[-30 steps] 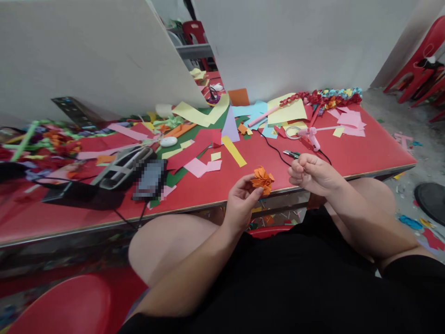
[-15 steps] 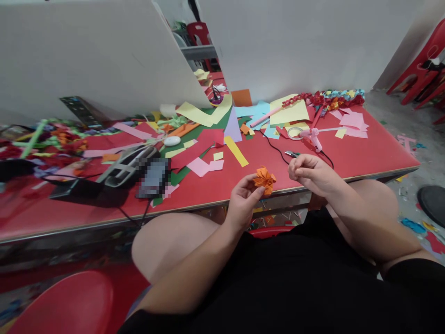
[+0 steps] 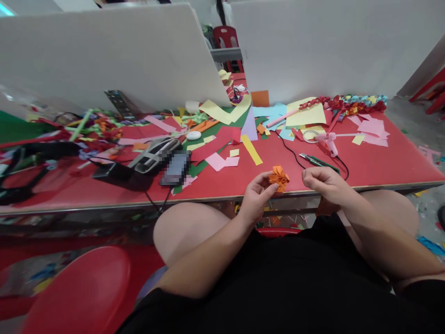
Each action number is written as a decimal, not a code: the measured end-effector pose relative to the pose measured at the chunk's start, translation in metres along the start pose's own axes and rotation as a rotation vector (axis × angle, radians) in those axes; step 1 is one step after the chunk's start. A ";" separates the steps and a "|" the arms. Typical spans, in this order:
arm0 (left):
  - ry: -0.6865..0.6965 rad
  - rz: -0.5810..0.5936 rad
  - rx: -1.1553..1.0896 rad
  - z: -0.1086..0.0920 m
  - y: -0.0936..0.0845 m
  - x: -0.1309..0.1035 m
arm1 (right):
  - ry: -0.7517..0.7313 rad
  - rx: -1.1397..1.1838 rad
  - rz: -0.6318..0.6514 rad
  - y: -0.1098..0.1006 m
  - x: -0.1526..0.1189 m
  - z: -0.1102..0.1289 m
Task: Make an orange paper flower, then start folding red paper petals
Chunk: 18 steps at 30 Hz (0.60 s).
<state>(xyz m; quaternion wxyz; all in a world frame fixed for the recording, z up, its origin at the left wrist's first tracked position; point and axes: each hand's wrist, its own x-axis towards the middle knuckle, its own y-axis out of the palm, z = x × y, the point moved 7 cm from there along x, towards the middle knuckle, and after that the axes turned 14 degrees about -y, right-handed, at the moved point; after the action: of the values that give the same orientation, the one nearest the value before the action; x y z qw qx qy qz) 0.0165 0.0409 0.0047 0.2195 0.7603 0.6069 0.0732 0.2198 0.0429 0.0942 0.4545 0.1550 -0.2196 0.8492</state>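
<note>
An orange folded-paper flower [image 3: 279, 178] is pinched between the thumb and fingers of my left hand [image 3: 256, 195], just above the table's front edge. Its pointed petals face up and to the right. To the right, apart from the flower, my right hand [image 3: 323, 182] is curled closed; whatever its fingers may hold is hidden. Beyond that hand lie a utility knife [image 3: 318, 161] with a green and black body and a pink hot glue gun [image 3: 327, 141] with its black cord.
Paper scraps, among them a yellow strip [image 3: 252, 149], cover much of the red table [image 3: 215, 188]. A phone [image 3: 176, 168] and a grey-black device [image 3: 156, 155] lie left. White boards [image 3: 313, 51] stand behind. A red stool [image 3: 79, 287] is at lower left.
The view has swung left, so the table sits further right. My right fingers have curled in tighter, and more of the utility knife shows. My left hand keeps the paper flower.
</note>
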 end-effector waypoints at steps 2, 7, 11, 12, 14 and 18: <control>-0.002 -0.004 -0.008 -0.001 -0.001 0.001 | -0.050 -0.055 0.169 0.011 0.000 0.004; -0.015 -0.014 -0.041 -0.002 -0.002 0.002 | -0.150 -0.189 0.253 0.020 -0.002 0.003; -0.014 -0.001 -0.023 -0.003 -0.001 0.001 | -0.098 -0.356 0.059 0.005 0.002 -0.002; -0.017 0.001 -0.024 -0.003 0.000 0.000 | -0.093 -0.379 0.001 0.001 0.003 -0.001; -0.024 0.004 -0.035 -0.001 0.000 0.000 | -0.102 -0.415 -0.110 -0.005 0.004 0.002; -0.032 0.044 -0.033 0.002 0.004 -0.001 | -0.147 -0.451 -0.218 -0.005 0.004 0.007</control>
<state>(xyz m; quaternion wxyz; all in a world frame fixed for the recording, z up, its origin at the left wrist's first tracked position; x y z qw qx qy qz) 0.0207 0.0387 0.0052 0.2398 0.7709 0.5851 0.0759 0.2221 0.0442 0.1034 0.5491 0.1337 -0.4180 0.7113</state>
